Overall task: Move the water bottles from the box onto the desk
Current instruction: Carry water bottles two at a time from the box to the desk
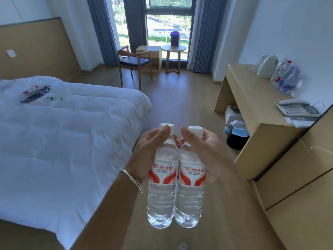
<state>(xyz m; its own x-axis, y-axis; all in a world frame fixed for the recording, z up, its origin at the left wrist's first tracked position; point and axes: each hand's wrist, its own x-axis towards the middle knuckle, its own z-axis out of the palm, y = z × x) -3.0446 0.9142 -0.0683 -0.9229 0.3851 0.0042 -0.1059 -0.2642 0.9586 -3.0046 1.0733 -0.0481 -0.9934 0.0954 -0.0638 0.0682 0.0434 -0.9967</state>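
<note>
Left of the desk [252,112], over bare floor, you're carrying both bottles side by side and touching. Your left hand [151,150] wraps the neck and shoulder of the left bottle [161,177], thumb pressed up by its white cap. Right beside it, your right hand [205,152] grips the right bottle [191,179] the same way, high up near the cap. That's the risk: all the weight hangs below your fingers, so either bottle could slide or swing loose, and it's a drop to the floor from here, still short of the desk. No box in sight, so I can't tell you where it sits.

Further right, on the desk itself, watch the landing. At its far end stand a kettle [266,66] and a cluster of bottles [286,76]; nearer you lies a phone [297,109] with papers beside it. Set down carelessly and you could topple that cluster or clip the phone. The bare stretch between cluster and phone looks your safest spot.
</note>
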